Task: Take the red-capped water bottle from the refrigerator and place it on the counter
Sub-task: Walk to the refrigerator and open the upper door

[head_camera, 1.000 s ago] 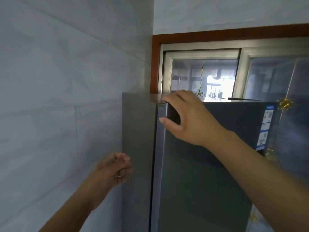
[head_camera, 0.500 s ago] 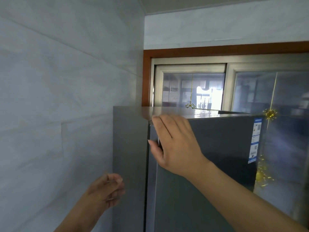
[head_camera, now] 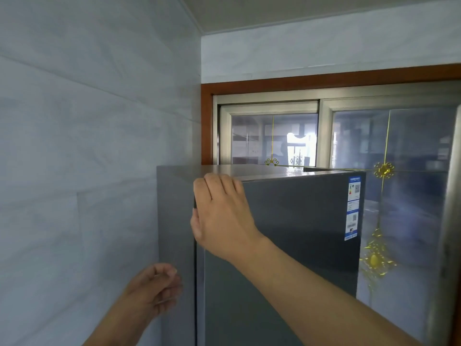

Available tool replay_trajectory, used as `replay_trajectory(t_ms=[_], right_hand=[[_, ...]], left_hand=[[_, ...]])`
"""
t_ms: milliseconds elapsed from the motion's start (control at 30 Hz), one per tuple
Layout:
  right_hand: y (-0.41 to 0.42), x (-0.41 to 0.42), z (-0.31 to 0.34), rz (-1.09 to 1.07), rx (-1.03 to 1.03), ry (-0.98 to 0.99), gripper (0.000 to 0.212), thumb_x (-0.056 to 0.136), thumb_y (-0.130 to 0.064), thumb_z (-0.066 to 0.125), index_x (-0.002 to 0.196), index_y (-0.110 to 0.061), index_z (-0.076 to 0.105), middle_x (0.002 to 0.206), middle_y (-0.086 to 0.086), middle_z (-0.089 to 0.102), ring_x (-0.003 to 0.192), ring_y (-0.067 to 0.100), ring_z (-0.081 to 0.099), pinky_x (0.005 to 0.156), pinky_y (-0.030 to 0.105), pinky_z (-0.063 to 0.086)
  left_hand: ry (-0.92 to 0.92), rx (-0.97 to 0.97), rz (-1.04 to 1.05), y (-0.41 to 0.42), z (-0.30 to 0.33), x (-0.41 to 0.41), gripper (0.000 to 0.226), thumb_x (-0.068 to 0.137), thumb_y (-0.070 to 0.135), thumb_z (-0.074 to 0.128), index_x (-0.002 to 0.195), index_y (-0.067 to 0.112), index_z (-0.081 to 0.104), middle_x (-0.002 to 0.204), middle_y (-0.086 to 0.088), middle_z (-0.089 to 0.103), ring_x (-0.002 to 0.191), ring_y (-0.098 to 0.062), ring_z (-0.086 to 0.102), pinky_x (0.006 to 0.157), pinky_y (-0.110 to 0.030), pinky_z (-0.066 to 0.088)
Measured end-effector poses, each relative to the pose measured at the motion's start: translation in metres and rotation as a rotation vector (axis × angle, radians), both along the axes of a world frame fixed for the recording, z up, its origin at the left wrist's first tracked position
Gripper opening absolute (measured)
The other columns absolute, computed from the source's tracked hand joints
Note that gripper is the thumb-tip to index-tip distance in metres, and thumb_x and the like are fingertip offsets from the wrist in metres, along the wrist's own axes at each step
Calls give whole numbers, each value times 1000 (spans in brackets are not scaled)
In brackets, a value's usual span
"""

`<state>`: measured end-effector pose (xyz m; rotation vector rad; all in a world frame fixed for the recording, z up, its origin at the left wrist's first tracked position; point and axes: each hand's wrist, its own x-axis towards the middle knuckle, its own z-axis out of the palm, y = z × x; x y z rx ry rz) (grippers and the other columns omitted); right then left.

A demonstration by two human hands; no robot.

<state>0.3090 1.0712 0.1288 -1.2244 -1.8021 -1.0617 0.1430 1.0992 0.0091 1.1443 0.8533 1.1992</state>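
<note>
Two bare hands are seen before a tall grey refrigerator (head_camera: 287, 233) that stands upright, its long axis vertical, in the corner beside a pale marbled wall (head_camera: 87, 146). The door (head_camera: 299, 221) faces the viewer and slightly to the right, and it is shut or nearly so; a narrow dark seam runs down its left edge. The right hand (head_camera: 222, 216) is laid against the top left corner of that door, the fingers (head_camera: 219, 182) curled over the upper edge and the thumb pressed at the seam, so that the door's edge is gripped. The left hand (head_camera: 154, 288) is held lower, just beside the refrigerator's left side panel, loosely curled with fingertips near the thumb; nothing is held in it. The red-capped water bottle cannot be seen, being hidden behind the door if it is inside at all.

The refrigerator's skin is smooth and matte with a faint brushed sheen, and its corners are square. A blue and white label (head_camera: 353, 208) is stuck along the door's right edge. Behind it, a sliding window (head_camera: 274, 136) with pale metal frames is set in a reddish-brown wooden surround (head_camera: 207, 126); gold ornaments (head_camera: 384, 169) are fixed on the glass.
</note>
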Motion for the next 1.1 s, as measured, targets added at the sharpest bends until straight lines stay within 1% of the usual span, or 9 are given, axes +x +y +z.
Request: replay_trajectory(t_ms=[67, 133, 200, 367, 433, 567, 700, 967, 1100], right_hand=[[-1, 0, 0, 30, -17, 16, 38, 67, -19, 70, 101, -5, 62, 100, 12, 61, 90, 33, 55, 81, 43, 42], [-3, 1, 1, 68, -50, 38, 37, 64, -17, 74, 97, -6, 62, 97, 12, 61, 88, 33, 56, 79, 43, 44], [-6, 1, 3, 92, -80, 70, 43, 56, -14, 79, 95, -5, 63, 95, 12, 62, 85, 32, 57, 77, 42, 44], [-21, 2, 7, 152, -127, 128, 49, 48, -12, 84, 92, -5, 64, 94, 13, 64, 84, 33, 60, 76, 42, 45], [-32, 8, 2, 191, -99, 139, 50, 50, -12, 83, 95, -5, 64, 98, 14, 65, 88, 33, 61, 81, 43, 44], [-63, 29, -9, 196, -75, 111, 56, 66, -19, 78, 119, -6, 62, 120, 13, 63, 109, 32, 60, 110, 60, 38], [-103, 48, -13, 200, -97, 141, 62, 72, -20, 75, 130, -7, 57, 132, 12, 60, 124, 31, 55, 112, 68, 33], [-192, 98, -22, 227, -57, 287, 58, 81, -17, 68, 137, -9, 52, 141, 14, 56, 137, 34, 49, 115, 59, 38], [-238, 131, -22, 209, -22, 365, 52, 84, -13, 60, 135, -6, 54, 138, 14, 58, 132, 32, 53, 112, 50, 42]], left_hand=[[0, 10, 53, -14, 3, 0, 4, 92, 10, 63, 95, 9, 61, 78, -9, 68, 77, -28, 62, 69, -34, 46], [22, 29, 101, -33, 6, 0, 26, 76, 20, 75, 97, 9, 64, 78, -7, 75, 84, -31, 68, 74, -38, 48], [33, 24, 138, -56, 8, 1, 40, 62, 31, 74, 96, 10, 67, 77, -4, 78, 88, -32, 70, 78, -40, 49], [37, 3, 258, -116, 5, 8, 40, 62, 28, 69, 97, 9, 66, 72, -2, 77, 87, -32, 70, 75, -38, 49], [49, 0, 310, -145, 2, 8, 46, 57, 29, 74, 98, 8, 66, 74, -3, 77, 85, -30, 72, 74, -37, 50], [82, -11, 382, -195, -6, 1, 61, 45, 38, 80, 97, 9, 68, 80, -6, 78, 83, -28, 75, 74, -37, 52], [105, 33, 378, -229, -2, 4, 44, 58, 28, 85, 96, 11, 71, 97, -18, 77, 90, -29, 76, 80, -39, 54], [180, 100, 237, -271, 10, 46, 56, 55, 43, 78, 100, 10, 70, 94, -9, 79, 95, -28, 76, 86, -41, 54], [202, 71, 142, -292, 8, 73, 22, 89, 25, 68, 103, 7, 68, 100, -16, 77, 98, -31, 74, 90, -43, 53]])
